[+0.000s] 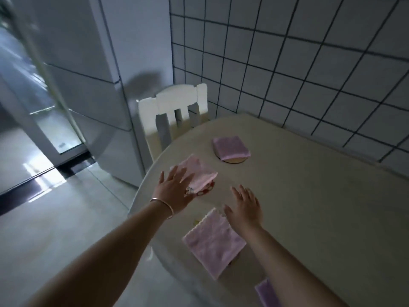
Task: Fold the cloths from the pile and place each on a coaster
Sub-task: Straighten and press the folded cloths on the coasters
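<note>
Pink folded cloth (199, 175) on patterned coaster (207, 191), desk's (309, 207) left edge | left hand (174, 191) flat on it, right hand (244, 207) spread, empty | I judge placing step; next, fetch another cloth.

Home kitchen — tiled wall (309, 63), fridge (88, 74)

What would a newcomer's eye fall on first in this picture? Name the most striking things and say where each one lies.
Two bare arms reach over a cream table: the left hand rests flat on a folded pink cloth, and the right hand hovers open beside it. A lilac cloth lies on a round coaster farther back, and another folded cloth lies near the table's front edge.
</note>
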